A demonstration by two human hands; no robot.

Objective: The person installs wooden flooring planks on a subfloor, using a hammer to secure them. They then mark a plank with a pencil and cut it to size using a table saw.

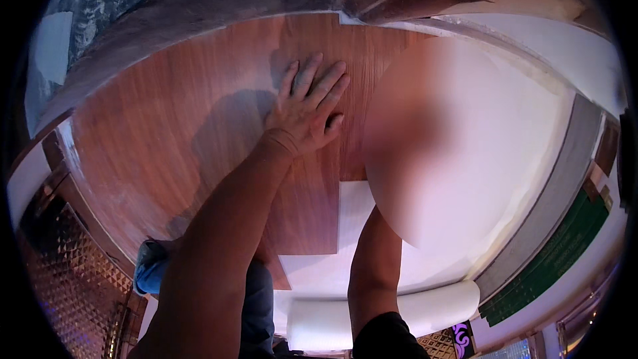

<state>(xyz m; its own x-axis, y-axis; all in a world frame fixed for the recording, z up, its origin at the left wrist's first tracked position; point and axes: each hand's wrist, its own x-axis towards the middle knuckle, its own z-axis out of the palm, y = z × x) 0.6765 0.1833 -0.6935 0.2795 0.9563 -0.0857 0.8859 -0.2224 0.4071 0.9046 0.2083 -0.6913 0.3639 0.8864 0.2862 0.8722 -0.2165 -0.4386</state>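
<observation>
My left hand (307, 106) rests flat on the reddish-brown wood-look floor planks (166, 113), its fingers spread and nothing in it. Its fingertips point toward the far edge, close to a seam between planks. From the lower edge my right forearm (375, 259) reaches up over the white underlay sheet (505, 159). A large blurred patch covers my right hand, so its fingers and anything in them are hidden. Next to that patch lies a plank (352, 139) whose near end stops short of its neighbour's, giving a stepped edge.
A roll of white underlay (319, 324) lies near me, across the lower middle. Dark curved walls (199, 3) bound the far side. A grey strip (541, 199) and a green board (548, 256) run along the right. Patterned panelling (73, 272) stands at lower left.
</observation>
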